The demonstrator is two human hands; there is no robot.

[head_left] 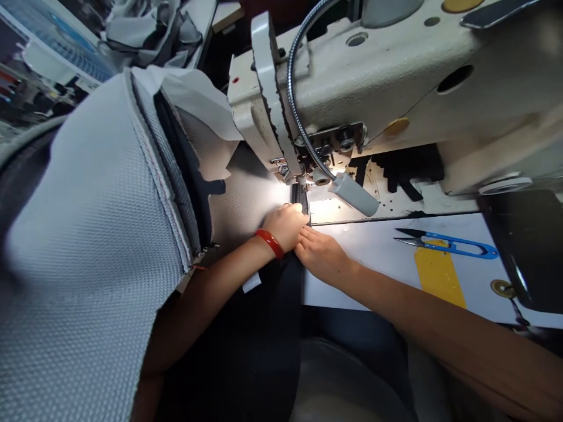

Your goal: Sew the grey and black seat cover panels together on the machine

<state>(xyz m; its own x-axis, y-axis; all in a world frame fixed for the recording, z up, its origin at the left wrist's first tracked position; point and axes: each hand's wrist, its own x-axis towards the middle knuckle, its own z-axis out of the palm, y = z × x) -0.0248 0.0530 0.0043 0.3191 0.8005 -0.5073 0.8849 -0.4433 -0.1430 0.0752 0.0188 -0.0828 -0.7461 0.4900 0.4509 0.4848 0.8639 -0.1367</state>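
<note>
While the grey mesh fabric (97,193) rises in folds at left and extends to the stitching area of the sewing machine (396,76), its dark edge strip (301,202) lies at the presser foot, under lamplight. The left hand (285,227), below a red bangle (270,242), bears on the strip with fingers bent. The right hand (323,253) sits just beside it, fingertips meeting the left hand at the edge. Whether either of the hands pinches the material or merely presses it cannot be determined. Blue-handled thread snips (466,246) lie across a yellow patch (440,278) on the white desk (343,287).
</note>
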